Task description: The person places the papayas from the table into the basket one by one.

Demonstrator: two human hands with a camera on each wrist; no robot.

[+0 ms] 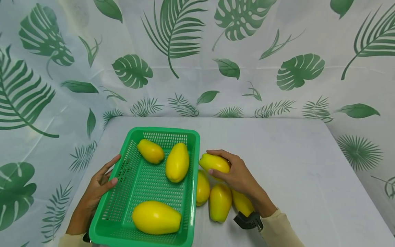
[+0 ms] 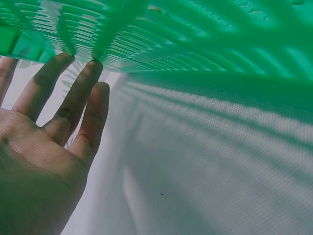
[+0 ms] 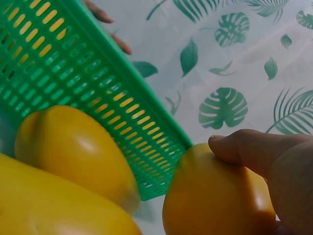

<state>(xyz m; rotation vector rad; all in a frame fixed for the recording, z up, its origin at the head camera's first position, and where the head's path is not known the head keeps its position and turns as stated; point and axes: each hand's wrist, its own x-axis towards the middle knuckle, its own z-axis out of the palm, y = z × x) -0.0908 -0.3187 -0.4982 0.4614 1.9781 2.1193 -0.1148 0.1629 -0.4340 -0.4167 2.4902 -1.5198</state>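
Observation:
A green plastic basket (image 1: 197,164) with slotted walls holds three yellow papayas: a small one (image 1: 150,151) at the far left, another (image 1: 177,162) at the far right and a large one (image 1: 156,217) near the front. My left hand (image 1: 98,185) touches the basket's left side, thumb at the rim; the left wrist view shows its fingers (image 2: 80,100) nearly straight, tips against the slotted wall. My right hand (image 1: 239,173) grips a papaya (image 1: 214,162) just outside the basket's right wall, thumb on its near side. In the right wrist view, this papaya (image 3: 215,196) hides most of the fingers.
Three more papayas lie on the white-covered table (image 1: 293,164) right of the basket: one against its wall (image 1: 202,188), one beside it (image 1: 220,202), and one partly under my right wrist (image 1: 242,202). Leaf-printed cloth (image 1: 185,85) hangs behind and at both sides.

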